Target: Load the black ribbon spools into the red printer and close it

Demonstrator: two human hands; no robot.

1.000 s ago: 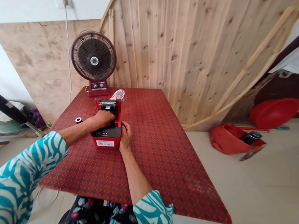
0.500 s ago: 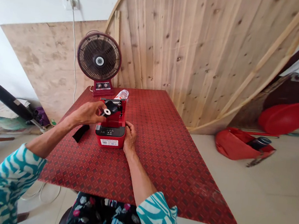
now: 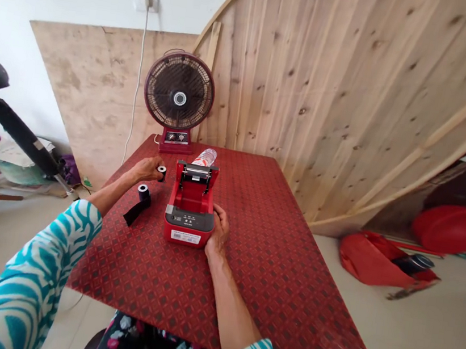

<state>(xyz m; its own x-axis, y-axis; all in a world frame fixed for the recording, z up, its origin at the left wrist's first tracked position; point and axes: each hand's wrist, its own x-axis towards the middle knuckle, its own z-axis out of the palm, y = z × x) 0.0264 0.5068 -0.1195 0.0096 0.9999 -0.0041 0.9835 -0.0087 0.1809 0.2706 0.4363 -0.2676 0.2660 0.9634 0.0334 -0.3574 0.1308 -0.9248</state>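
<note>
A red and black desktop printer (image 3: 189, 227) stands on the table with its lid raised, and its red inner bay shows no roll. My right hand (image 3: 219, 233) is closed against the printer's right side. Left of the printer, my left hand (image 3: 148, 169) pinches a small black roll with a white core (image 3: 161, 174) at or just above the tabletop; I cannot tell which. Nearer to me stands a second black roll (image 3: 142, 191), also with a white core. Its loose black strip (image 3: 136, 211) trails towards me on the table.
A clear plastic bottle (image 3: 205, 157) lies behind the printer. At the table's (image 3: 255, 269) far left corner stands a dark red fan (image 3: 179, 99). Wooden boards (image 3: 295, 91) lean on the wall, and a red bag (image 3: 363, 257) is on the floor at right.
My left hand has carried the black roll from over the printer's bay to the table at its left. My right hand stays on the printer. The view has shifted left.
</note>
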